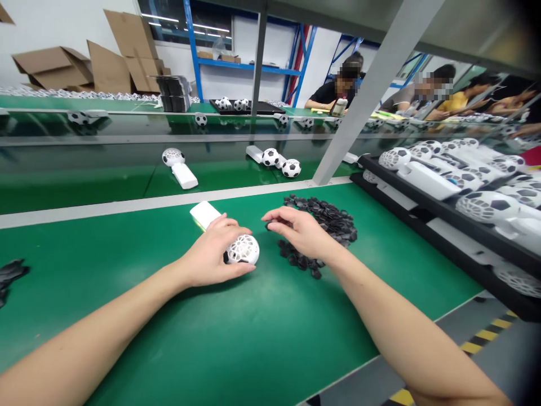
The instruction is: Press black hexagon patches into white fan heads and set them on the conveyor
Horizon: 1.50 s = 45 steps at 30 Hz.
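My left hand [211, 254] lay cupped over the fan [236, 248] at the middle of the frame, fingers curled round its white mesh head and pressing it to the green table [127, 282], the handle sticking out toward the upper left. My right hand [302, 231] hovered just right of it, over the near edge of the pile [325, 225] of small black pieces, fingertips drawn together as if pinching one; whether a piece was actually between them I could not tell, since the fingers hid it.

The risks, as I judged them: the pieces were small, dark and heaped loosely, so a pinch could lift two at once or none, or flick strays toward the table's near edge. The head was round and held only from above, so it could roll or twist under my palm. The rack [443, 208] of finished fans sat near my right forearm, and a wide swing could knock it.
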Available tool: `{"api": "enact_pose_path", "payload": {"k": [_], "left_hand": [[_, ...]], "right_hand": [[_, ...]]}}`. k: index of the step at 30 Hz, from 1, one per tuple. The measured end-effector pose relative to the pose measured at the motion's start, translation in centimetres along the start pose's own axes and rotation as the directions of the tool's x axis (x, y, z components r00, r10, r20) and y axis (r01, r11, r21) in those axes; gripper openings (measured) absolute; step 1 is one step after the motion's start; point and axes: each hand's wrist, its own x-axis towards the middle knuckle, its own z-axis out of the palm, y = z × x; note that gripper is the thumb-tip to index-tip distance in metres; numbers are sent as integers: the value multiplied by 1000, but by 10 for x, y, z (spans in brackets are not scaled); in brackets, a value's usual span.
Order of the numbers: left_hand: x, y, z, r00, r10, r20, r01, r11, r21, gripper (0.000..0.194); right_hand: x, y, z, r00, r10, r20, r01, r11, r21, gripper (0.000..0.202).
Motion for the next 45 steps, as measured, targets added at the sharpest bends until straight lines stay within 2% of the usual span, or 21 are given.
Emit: {"api": "enact_pose_path", "payload": {"k": [4, 6, 9, 11, 14, 16, 19, 22, 28, 32, 35, 38, 39, 41, 43, 45], "left_hand": [[5, -1, -7, 996, 76, 49, -75, 997, -22, 50], [4, -1, -10, 994, 78, 76, -74, 996, -56, 49], [-3, 1, -8, 994, 1, 108, 9, 995, -96, 57], [-7, 6, -2, 992, -106, 62, 112, 989, -97, 64], [-8, 14, 5, 981, -192, 4, 191, 972, -134, 49], [-4, 16, 4, 987, -145, 70, 156, 966, -206, 37], [0, 14, -1, 985, -62, 163, 111, 944, -310, 39], [1, 12, -3, 984, -60, 170, 113, 940, -322, 44], [0, 19, 4, 985, -159, 72, 173, 939, -297, 35], [2, 21, 6, 986, -160, 50, 168, 938, -305, 37], [1, 19, 5, 985, -171, 35, 173, 930, -324, 39], [-1, 16, 5, 982, -179, 57, 187, 922, -339, 46], [-2, 15, 5, 982, -176, 68, 189, 923, -336, 48], [-4, 14, 7, 984, -165, 63, 176, 936, -303, 51], [-5, 13, 8, 987, -158, 28, 160, 955, -252, 49], [-5, 12, 8, 989, -149, 16, 149, 964, -222, 47]], "right_hand": [[-5, -10, 0, 998, -63, 20, 60, 993, 104, 12], [-6, -11, 0, 998, -57, 10, 55, 987, 151, 10], [-7, -9, 0, 997, -69, 17, 65, 981, 182, 10], [-7, -9, -1, 989, -142, 50, 132, 979, 157, 12], [-8, -12, 0, 962, -244, 126, 224, 962, 155, 16], [-10, -15, 4, 952, -261, 160, 236, 958, 162, 14], [-13, -18, 11, 956, -230, 181, 200, 965, 170, 8], [-13, -16, 18, 963, -195, 187, 149, 961, 233, 8], [-10, -7, 27, 980, -138, 142, 79, 930, 359, 16], [-10, -6, 32, 993, -47, 113, 1, 927, 376, 24], [-10, -7, 35, 995, 23, 97, -52, 948, 315, 28], [-2, 2, 29, 993, 42, 107, -66, 970, 235, 26], [1, 8, 24, 997, 47, 61, -56, 984, 168, 23], [8, 24, 11, 992, 76, -99, -86, 991, -102, 15], [13, 41, -2, 966, 108, -236, -192, 909, -371, 14], [15, 57, -11, 957, 150, -249, -259, 830, -494, 14]]}}
